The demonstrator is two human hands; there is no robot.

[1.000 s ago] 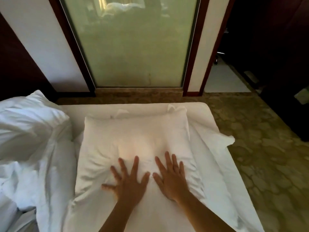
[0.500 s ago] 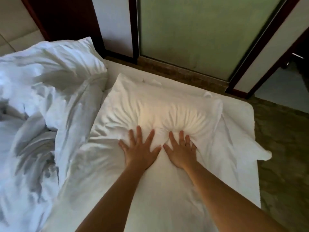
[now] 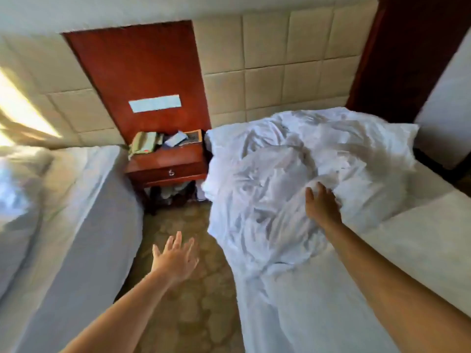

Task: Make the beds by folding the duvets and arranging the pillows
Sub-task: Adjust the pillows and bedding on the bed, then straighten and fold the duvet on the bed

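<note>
The duvet [image 3: 267, 189] lies in a crumpled white heap across the head end of the right-hand bed [image 3: 331, 314], bunched up against the padded wall [image 3: 280, 72] and spilling over the bed's left edge toward the floor. The right hand [image 3: 322, 207] rests on the heap's right side, arm stretched forward across the bed. Its thumb lies out to the left on the cloth and its fingers sink into a fold. The tips are hidden, so I cannot tell whether it grips the cloth or only presses it.

The left hand [image 3: 175, 261] hangs in the air over the patterned floor [image 3: 193, 307] between the two beds, fingers straight and spread, touching nothing.

The left-hand bed [image 3: 76, 212] shows a smooth pale sheet, with sunlight falling across its far left part. Between the heads of the two beds stands a red-brown nightstand [image 3: 168, 166] with one drawer. On its top sit a greenish telephone [image 3: 144, 143] and some loose papers [image 3: 178, 140]. Behind it a wooden panel [image 3: 142, 72] of the same colour rises up the wall, bearing a pale strip [image 3: 155, 103].
</note>
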